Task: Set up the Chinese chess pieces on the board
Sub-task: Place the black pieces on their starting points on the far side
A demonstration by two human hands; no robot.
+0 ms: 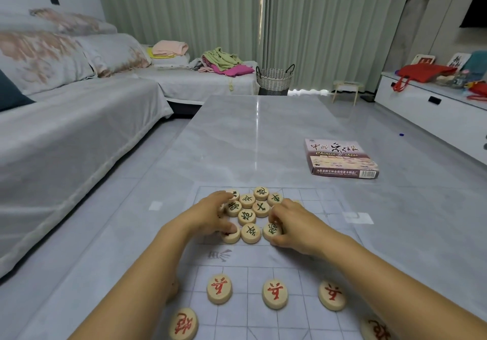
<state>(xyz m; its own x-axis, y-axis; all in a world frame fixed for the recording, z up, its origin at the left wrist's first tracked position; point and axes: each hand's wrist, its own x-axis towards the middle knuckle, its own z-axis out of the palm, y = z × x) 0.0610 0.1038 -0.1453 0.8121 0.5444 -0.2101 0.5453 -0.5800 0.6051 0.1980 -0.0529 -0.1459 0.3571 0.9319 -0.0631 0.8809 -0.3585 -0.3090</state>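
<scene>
Wooden dark pieces (pixel 250 213) sit bunched and touching on the far half of the board (pixel 303 276), which lies on the grey surface (pixel 237 134).

Head view: your left hand (pixel 210 215) curls over the bunch's left edge, thumb tip on the near-left piece; whether it grips anything, cannot tell. Your right hand (pixel 292 223) pinches a disc (pixel 272 230) at the bunch's near-right corner, thumb below, fingers above. Hands are apart, with the bunch between them.

Near half: three red pieces (pixel 274 293) in a row, spaced out; two more nearer you, left and right. Box (pixel 341 159) lies far right, well apart from the bunch.
</scene>
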